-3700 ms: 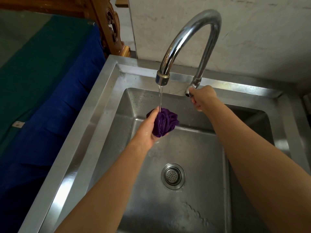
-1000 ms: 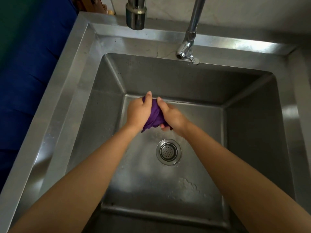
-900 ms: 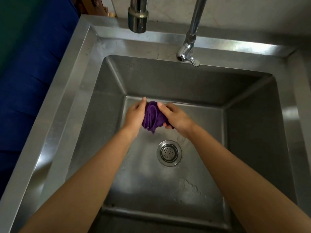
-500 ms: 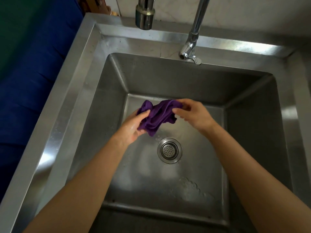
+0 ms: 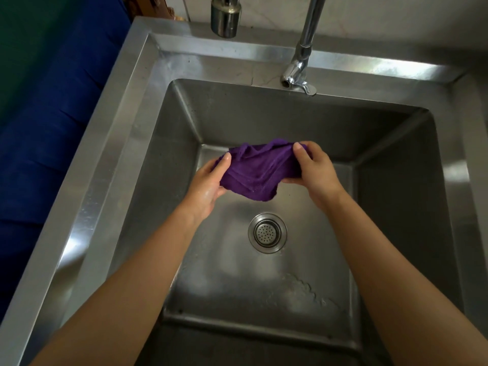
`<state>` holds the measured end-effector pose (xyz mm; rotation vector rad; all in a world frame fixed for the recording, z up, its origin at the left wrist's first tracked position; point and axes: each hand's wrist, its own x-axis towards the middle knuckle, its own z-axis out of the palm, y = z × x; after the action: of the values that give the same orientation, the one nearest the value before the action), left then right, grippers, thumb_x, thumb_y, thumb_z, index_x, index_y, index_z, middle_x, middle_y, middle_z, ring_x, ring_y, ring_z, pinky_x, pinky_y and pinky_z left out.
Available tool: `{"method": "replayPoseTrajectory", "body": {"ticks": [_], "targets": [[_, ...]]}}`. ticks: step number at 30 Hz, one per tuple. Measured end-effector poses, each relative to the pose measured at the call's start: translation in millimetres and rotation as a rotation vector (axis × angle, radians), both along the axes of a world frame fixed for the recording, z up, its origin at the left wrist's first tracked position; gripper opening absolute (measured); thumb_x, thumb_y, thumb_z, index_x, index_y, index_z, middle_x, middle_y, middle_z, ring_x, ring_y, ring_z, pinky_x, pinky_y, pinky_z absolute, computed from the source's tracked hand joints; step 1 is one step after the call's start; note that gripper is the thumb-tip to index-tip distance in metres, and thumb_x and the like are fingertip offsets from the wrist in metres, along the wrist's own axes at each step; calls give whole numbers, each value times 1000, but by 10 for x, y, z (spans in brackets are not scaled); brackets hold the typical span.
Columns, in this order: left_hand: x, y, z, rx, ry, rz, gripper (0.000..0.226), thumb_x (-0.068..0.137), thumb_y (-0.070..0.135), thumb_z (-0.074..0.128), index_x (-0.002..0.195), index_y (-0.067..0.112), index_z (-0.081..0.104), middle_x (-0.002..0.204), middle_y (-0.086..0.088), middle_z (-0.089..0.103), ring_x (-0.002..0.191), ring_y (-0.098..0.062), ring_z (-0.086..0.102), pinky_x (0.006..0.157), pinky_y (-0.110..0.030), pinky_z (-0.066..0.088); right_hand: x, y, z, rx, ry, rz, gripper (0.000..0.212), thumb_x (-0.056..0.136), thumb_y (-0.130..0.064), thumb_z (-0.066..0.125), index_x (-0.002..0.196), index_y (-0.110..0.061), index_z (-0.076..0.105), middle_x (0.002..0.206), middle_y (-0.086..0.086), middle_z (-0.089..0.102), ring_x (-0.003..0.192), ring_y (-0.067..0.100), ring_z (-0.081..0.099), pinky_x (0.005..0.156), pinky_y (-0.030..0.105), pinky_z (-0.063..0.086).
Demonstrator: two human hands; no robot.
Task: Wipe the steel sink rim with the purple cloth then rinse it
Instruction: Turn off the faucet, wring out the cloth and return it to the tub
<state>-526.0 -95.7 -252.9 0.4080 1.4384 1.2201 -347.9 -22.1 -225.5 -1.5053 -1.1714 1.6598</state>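
Observation:
The purple cloth hangs stretched between both hands above the middle of the steel sink basin. My left hand grips its left edge, thumb on top. My right hand pinches its right edge, fingers curled round the fabric. The cloth looks wet and partly unfolded, sagging toward the drain. The steel sink rim frames the basin on the left, back and right. No water runs from the faucet spout.
The faucet's base and handle stand on the back rim. A blue and green cloth-covered surface lies left of the sink. A pale wall runs behind. Water droplets and a wet patch sit on the basin floor.
The water has stopped and my right hand left the faucet handle. Both hands squeezed the bunched cloth, then pulled apart, spreading it open between them.

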Motion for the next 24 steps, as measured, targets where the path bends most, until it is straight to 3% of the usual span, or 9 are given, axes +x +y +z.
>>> {"method": "replayPoseTrajectory", "body": {"ticks": [2,5,9,11,14,16,18,21,24], "targets": [[-9,-26,-21,-7,-35,-18,11,93,26,54,96,20,62,92,2,72,93,-20,67,80,-37,57,9,37,-30,88,-98,-1,20,97,-20,46,111,-8,52,106,8,56,91,17,60,54,25,59],[25,-38,-23,-104,-169,-26,19,94,29,50,107,16,57,110,-9,66,97,-28,66,68,-37,60,15,66,-7,371,-181,39,20,91,-13,55,109,-7,58,96,-2,61,93,15,62,78,33,57],[91,40,42,-192,-423,57,59,86,61,43,115,12,59,101,-10,70,88,-25,68,64,-37,59,-67,-211,43,711,-256,432,28,75,-16,65,103,-9,66,96,-1,59,93,9,51,85,12,36],[131,102,55,-236,-352,61,50,86,56,49,103,12,64,82,-6,74,73,-18,70,57,-29,58,-62,-375,-46,779,-333,580,32,73,-28,67,102,-14,69,102,4,60,97,19,50,91,16,33],[194,164,64,-273,-147,59,14,92,25,52,86,14,59,53,2,67,45,-10,64,40,-19,48,-8,-409,-106,736,-433,475,43,75,-49,58,110,-26,63,125,4,47,118,23,41,102,33,34],[264,177,110,-226,-123,39,7,91,14,50,87,16,55,51,2,64,45,-11,62,41,-18,47,-31,-346,-32,638,-345,448,45,82,-47,54,123,-29,54,138,4,37,129,18,36,106,33,33],[324,173,152,-206,-203,15,10,91,19,51,84,19,59,57,3,67,59,-13,63,50,-21,50,-93,-302,34,563,-323,513,46,87,-41,50,131,-29,47,136,1,42,123,15,45,103,34,40],[362,213,273,-262,-337,22,42,89,55,44,78,19,64,65,1,69,62,-14,62,65,-29,47,-163,-329,20,616,-629,557,46,91,-42,49,134,-26,41,126,3,47,107,27,55,84,38,48],[445,274,245,-290,-97,30,43,83,60,52,86,18,61,70,0,62,57,-14,58,54,-25,43,-209,-390,30,618,-619,523,48,88,-37,57,130,-22,41,123,4,40,96,24,59,76,35,48]]}}
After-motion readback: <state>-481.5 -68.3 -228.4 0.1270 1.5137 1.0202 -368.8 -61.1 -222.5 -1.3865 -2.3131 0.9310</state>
